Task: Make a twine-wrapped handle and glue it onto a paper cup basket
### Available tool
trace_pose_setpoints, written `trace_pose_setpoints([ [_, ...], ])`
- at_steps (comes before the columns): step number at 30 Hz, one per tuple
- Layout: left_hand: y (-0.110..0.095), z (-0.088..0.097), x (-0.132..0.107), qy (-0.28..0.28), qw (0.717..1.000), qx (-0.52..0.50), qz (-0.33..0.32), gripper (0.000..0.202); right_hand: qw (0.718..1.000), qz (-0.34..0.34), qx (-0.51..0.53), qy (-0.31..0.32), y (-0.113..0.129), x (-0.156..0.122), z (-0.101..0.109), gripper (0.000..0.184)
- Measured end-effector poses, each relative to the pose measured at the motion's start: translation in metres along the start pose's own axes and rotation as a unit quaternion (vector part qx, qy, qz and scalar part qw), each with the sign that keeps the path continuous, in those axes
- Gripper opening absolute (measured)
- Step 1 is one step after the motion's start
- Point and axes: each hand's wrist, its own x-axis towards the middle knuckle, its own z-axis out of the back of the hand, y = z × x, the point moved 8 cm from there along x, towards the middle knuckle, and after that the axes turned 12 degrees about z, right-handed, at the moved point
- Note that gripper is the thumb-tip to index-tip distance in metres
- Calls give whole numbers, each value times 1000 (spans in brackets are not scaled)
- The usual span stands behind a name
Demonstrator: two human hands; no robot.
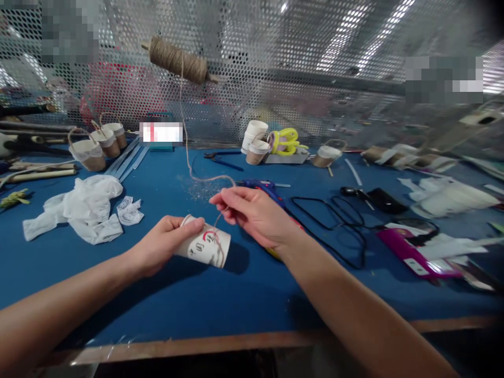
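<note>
My left hand (167, 239) is wrapped round a white paper cup (200, 247) with dark writing and a red mark, tipped on its side above the table. Brown twine (188, 152) hangs from a spool (177, 60) and runs down to my right hand (252, 212). Thumb and fingers there pinch the twine just over the cup. From that pinch a length drops to the cup and lies across its side near the end. Partly behind my right hand is a blue glue gun (260, 185).
Paper cups with twine handles (88, 155) stand at the back left. Crumpled white cloth (84, 207) lies left. Pliers (224, 157), yellow-handled scissors (287, 140) and a stack of white cups (255, 135) are at the back. A black cord (354, 247) and a purple packet (413, 252) lie right.
</note>
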Motion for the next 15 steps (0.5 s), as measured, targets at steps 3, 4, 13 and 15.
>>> trace_pose_setpoints([
  [3, 6, 4, 5, -5, 996, -81, 45, 34, 999, -3, 37, -14, 8, -4, 13, 25],
  [4, 8, 5, 6, -5, 994, -93, 53, 34, 998, -5, 55, -11, 8, -5, 15, 26],
  [13, 9, 5, 5, 12, 993, -104, 58, 29, 995, -36, -26, 90, -15, -10, 3, 9],
  [15, 9, 4, 5, 16, 994, -96, 55, 29, 995, -24, -37, 91, -14, -10, 1, 4],
])
